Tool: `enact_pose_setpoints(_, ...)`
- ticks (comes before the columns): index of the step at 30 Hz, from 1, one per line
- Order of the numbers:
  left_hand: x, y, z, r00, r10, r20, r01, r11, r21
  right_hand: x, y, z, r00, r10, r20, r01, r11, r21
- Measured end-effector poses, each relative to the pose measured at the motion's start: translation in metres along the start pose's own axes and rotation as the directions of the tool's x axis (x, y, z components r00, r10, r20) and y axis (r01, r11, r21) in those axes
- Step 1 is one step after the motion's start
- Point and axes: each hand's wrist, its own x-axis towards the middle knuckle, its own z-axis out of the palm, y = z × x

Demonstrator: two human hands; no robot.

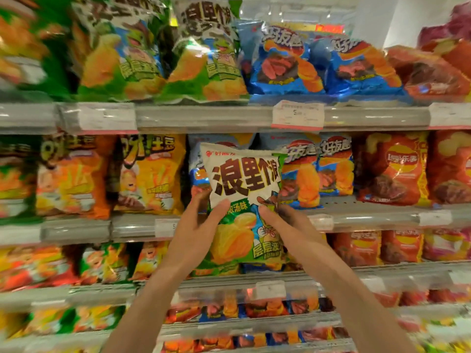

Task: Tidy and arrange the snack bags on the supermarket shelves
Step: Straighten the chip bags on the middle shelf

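Both hands (pixel 196 225) (pixel 288 222) around green-white snack bag (pixel 242 189)

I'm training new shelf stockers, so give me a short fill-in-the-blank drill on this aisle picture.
1. The white-and-green snack bag is held by ____ hands: the left hand and the right hand.
2. Matching green bags stand on the shelf ____ the held bag.
3. Directly behind the held bag stand ____ bags.
4. Right of those stand ____ bags.

Missing words: both; above; blue; red

Bare forearms, no sleeves (both arms)
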Motion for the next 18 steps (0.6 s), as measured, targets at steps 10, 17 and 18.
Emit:
enact_pose_setpoints(10,0.0,-0.01,-0.083,0.971,0.048,-0.233,-0.029,0.996,0.086,0.029,-0.025,0.052,0.988,-0.152,-0.015,0.15,0.986,-0.068)
enact_pose_setpoints(17,0.011,-0.014,-0.109,0.944,0.115,-0.309,-0.085,0.99,0.109,0.085,-0.022,0.063,0.962,-0.207,-0.177,0.163,0.958,-0.238)
enact_pose_setpoints(18,0.013,-0.014,-0.112,0.94,0.112,-0.322,-0.082,0.991,0.104,0.09,-0.022,0.066,0.964,-0.207,-0.165,0.166,0.958,-0.233)
